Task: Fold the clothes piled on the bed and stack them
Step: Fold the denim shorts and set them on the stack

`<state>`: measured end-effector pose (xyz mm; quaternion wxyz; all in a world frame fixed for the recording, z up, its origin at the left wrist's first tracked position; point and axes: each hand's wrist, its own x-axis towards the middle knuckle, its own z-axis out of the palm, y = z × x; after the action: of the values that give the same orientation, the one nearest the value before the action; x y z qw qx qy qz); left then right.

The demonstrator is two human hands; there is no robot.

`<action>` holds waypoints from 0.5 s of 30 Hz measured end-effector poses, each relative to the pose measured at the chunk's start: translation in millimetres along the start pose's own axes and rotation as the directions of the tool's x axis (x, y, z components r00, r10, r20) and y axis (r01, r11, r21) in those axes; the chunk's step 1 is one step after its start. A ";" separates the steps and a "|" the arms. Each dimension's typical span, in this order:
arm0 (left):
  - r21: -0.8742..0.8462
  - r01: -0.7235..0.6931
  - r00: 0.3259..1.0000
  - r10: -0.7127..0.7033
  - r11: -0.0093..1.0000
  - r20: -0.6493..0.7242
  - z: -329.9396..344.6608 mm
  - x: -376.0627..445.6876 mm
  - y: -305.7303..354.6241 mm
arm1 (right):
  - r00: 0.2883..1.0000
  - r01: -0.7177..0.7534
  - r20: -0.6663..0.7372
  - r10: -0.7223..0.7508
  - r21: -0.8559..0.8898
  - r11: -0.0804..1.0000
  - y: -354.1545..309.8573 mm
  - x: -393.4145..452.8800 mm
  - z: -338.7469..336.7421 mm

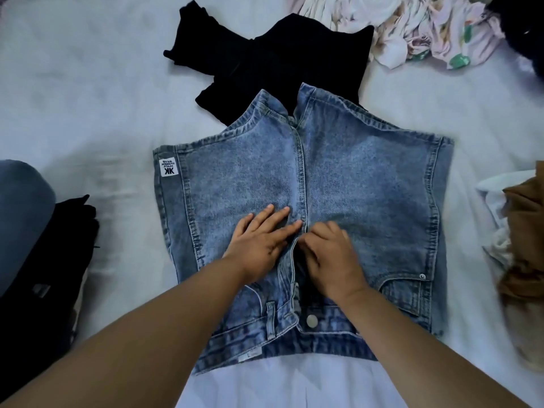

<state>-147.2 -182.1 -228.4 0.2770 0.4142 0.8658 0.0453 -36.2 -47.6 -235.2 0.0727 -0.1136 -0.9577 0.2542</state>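
Observation:
A pair of blue jeans (368,184) lies spread on the bed in front of me, waistband nearest me, legs folded back under or over so the shape is short and wide. Its fly is open, and a metal button shows at the waistband. My left hand (259,240) lies flat on the denim just left of the fly, fingers straight. My right hand (329,254) is at the fly, with its fingers curled onto the zipper area, pinching the fabric edge there. A black garment (265,60) lies crumpled beyond the jeans, partly under them.
A floral pink and white cloth (426,30) is heaped at the far right. A brown garment over white cloth (521,231) sits at the right edge. Dark folded clothes (38,275) and a blue-grey item (20,207) lie at the left. The white bedsheet (88,113) surrounds everything.

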 end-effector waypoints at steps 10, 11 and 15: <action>0.076 0.096 0.991 -0.102 0.993 0.089 -8.6 -0.2 18.3 | 0.979 0.156 0.127 -0.160 0.042 0.987 -9.1 -73.7 -21.5; 0.086 0.107 0.989 -0.115 0.991 0.090 -10.3 -1.5 22.1 | 0.982 0.137 0.124 -0.141 0.043 0.990 -9.7 -75.7 -21.5; -0.114 0.116 0.993 -0.118 0.987 -0.011 -9.8 -16.9 37.2 | 0.994 -0.092 0.077 0.076 0.235 0.968 -14.5 -88.1 -24.3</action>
<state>-118.1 -168.9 -201.2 0.2944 0.3459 0.8871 0.0817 50.9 -70.8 -214.2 0.0428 -0.1358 -0.9166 0.3736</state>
